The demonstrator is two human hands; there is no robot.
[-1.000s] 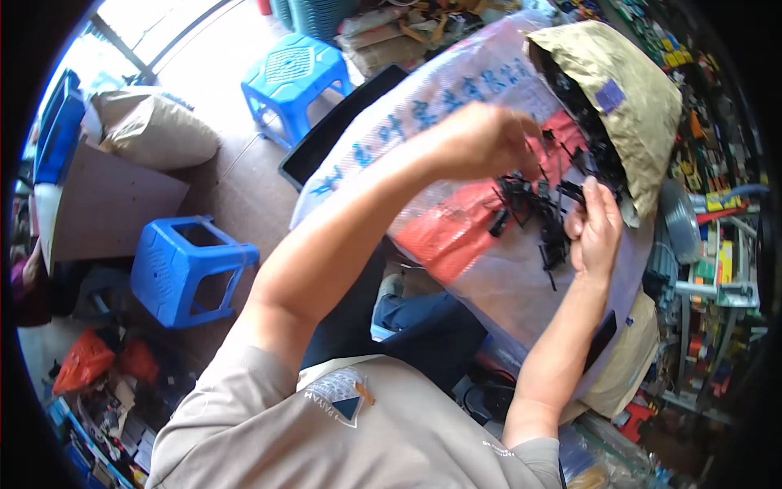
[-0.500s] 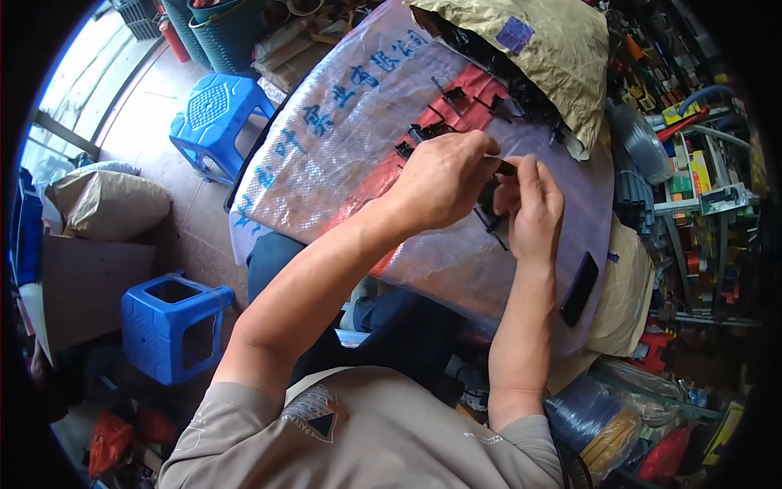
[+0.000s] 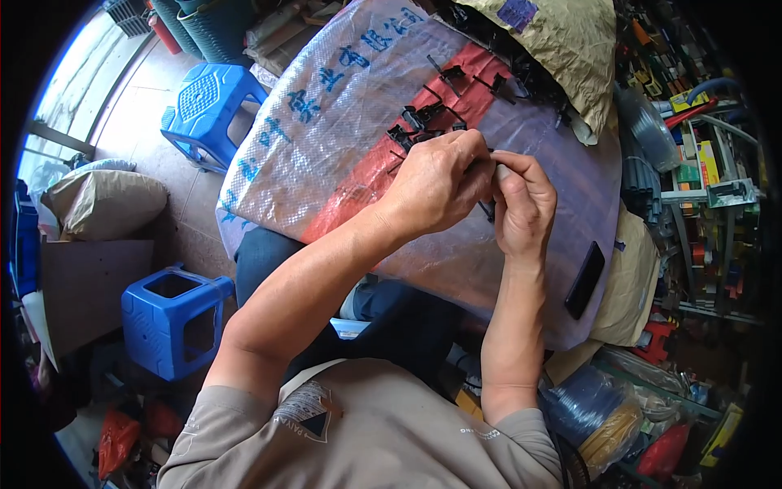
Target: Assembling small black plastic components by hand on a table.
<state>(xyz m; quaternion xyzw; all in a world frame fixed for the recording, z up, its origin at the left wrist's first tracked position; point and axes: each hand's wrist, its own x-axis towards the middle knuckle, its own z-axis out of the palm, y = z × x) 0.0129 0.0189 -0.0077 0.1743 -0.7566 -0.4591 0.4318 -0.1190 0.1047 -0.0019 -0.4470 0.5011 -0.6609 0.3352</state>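
While the left hand (image 3: pixel 440 181) and right hand (image 3: pixel 524 210) meet above frame centre, pinched narrow, any held piece hidden, light pressure seems wisest for thin-stemmed black parts (image 3: pixel 419 119).

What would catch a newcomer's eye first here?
Probably the two blue stools at left. Near the centre, the left hand and right hand sit close together over a red-striped sheet, with black parts lying beyond them. A phone lies near the sheet's right edge.
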